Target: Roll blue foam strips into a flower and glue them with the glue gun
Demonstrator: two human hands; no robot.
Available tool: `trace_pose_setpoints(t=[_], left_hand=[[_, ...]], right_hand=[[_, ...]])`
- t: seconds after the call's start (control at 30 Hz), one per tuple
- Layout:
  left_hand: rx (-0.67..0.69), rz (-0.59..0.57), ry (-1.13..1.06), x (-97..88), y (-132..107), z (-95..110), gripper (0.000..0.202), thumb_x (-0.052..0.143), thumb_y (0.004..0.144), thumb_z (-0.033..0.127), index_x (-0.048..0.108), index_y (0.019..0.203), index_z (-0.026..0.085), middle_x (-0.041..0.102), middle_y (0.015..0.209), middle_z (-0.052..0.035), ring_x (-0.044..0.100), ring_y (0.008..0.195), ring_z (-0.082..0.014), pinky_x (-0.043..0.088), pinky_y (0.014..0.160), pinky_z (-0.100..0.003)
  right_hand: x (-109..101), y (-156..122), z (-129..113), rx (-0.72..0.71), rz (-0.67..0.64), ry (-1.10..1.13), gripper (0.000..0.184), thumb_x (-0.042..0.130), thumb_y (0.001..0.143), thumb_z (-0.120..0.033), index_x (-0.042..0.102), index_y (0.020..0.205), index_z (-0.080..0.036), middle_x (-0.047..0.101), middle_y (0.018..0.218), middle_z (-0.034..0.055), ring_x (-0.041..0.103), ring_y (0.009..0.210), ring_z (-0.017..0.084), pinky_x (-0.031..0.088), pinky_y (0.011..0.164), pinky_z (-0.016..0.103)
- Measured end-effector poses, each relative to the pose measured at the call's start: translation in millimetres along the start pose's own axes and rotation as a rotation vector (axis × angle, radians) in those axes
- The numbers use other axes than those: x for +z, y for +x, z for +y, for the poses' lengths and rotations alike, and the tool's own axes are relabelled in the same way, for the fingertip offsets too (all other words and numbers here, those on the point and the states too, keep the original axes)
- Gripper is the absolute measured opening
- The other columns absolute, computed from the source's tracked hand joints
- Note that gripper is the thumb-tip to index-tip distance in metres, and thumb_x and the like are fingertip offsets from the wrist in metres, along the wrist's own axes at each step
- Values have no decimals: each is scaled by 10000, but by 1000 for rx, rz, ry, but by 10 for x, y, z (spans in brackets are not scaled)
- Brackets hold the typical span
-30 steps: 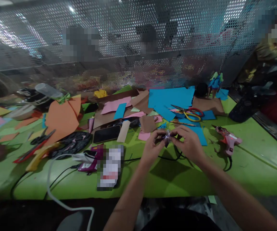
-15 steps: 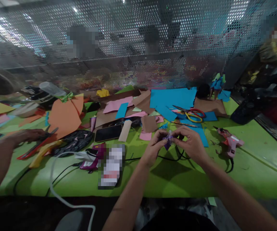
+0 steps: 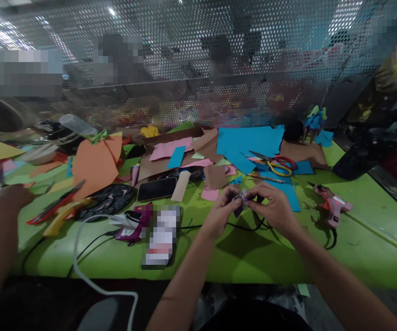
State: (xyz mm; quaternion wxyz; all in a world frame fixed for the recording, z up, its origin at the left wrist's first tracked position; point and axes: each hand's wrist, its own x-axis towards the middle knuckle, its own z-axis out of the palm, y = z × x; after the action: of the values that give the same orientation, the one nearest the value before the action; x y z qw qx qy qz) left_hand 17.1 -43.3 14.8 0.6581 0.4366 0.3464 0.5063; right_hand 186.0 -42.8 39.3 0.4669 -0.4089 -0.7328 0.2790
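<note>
Between my two hands, over the middle front of the green table, is a small purple piece (image 3: 239,209) with a shiny, clear-looking top. My left hand (image 3: 218,212) pinches it from the left. The fingers of my right hand (image 3: 273,206) close on its right side near the top. Its exact kind is too small to make out. Behind the hands lie blue paper strips (image 3: 290,196) and scissors (image 3: 276,166) with red and yellow handles. A pink glue gun (image 3: 332,207) rests to the right of my right hand, and a black cable (image 3: 198,227) runs beneath my hands.
Another person's hand (image 3: 12,202) reaches in at the left, near a yellow glue gun (image 3: 62,218) and a red-handled tool (image 3: 55,204). Phones (image 3: 157,189), a purple packet (image 3: 129,233) and paper scraps cover the table. A small doll-like figure (image 3: 314,123) stands at the back right.
The other person's hand has moved left, off the red-handled tool. My hands stay in nearly the same place, with the purple piece turned slightly between the fingers.
</note>
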Motion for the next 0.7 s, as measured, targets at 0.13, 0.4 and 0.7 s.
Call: trace_pose_setpoints(t=[0.13, 0.4, 0.7], left_hand=[[0, 30, -4, 12, 4, -1, 339, 793, 697, 390, 546, 805, 184, 502, 721, 31, 432, 624, -82, 329, 553, -195], [15, 105, 20, 33, 8, 14, 396, 839, 639, 393, 535, 761, 171, 520, 729, 34, 432, 625, -68, 335, 553, -176], [41, 128, 43, 15, 26, -10, 341, 804, 664, 346, 523, 758, 177, 511, 716, 35, 440, 631, -73, 356, 574, -183]], right_hand=[[1, -1, -7, -5, 3, -15, 22, 692, 836, -233, 705, 841, -217, 669, 831, 33, 626, 791, 185, 496, 676, 295], [-8, -3, 14, 6, 22, -15, 42, 706, 821, -246, 733, 841, -221, 701, 818, 41, 650, 774, 197, 510, 673, 306], [-3, -6, 50, -16, 30, -38, 59, 732, 816, -265, 729, 865, -232, 709, 857, 36, 658, 816, 202, 513, 708, 311]])
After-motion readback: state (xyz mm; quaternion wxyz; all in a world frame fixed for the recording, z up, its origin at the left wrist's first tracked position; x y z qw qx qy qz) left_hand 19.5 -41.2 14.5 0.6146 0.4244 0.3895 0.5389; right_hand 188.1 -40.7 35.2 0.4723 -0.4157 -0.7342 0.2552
